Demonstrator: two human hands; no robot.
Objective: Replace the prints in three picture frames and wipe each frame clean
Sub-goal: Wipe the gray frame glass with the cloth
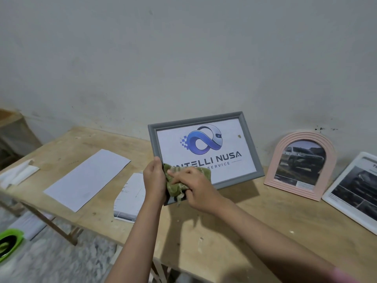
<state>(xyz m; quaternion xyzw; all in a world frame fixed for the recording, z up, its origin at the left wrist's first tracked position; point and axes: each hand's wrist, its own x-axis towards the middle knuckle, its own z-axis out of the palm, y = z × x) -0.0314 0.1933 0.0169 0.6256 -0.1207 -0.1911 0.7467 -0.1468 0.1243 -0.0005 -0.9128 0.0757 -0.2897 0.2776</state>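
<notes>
Head view. Nearest the camera, the right hand (pixel 190 185) presses a crumpled green cloth (pixel 179 178) against the lower left area of the grey rectangular picture frame (pixel 253 148). The index finger is extended flat over the cloth while the remaining fingers curl into its folds, a grip suited to rubbing the glazing. The left hand (pixel 154 178) grips the frame's lower left edge, fingers wrapped behind and thumb forward, holding the frame tilted upright off the wooden desk (pixel 224 231), judged so that the face takes wiping pressure without sliding.

The frame already carries a logo print, so this step is judged to be cleaning.

At the desk's rear right edge, a pink arched picture frame (pixel 301 164) leans against the wall, with a white rectangular picture frame (pixel 355 190) just beside it. Loose white paper sheets (pixel 87 178) lie toward the desk's left edge.
</notes>
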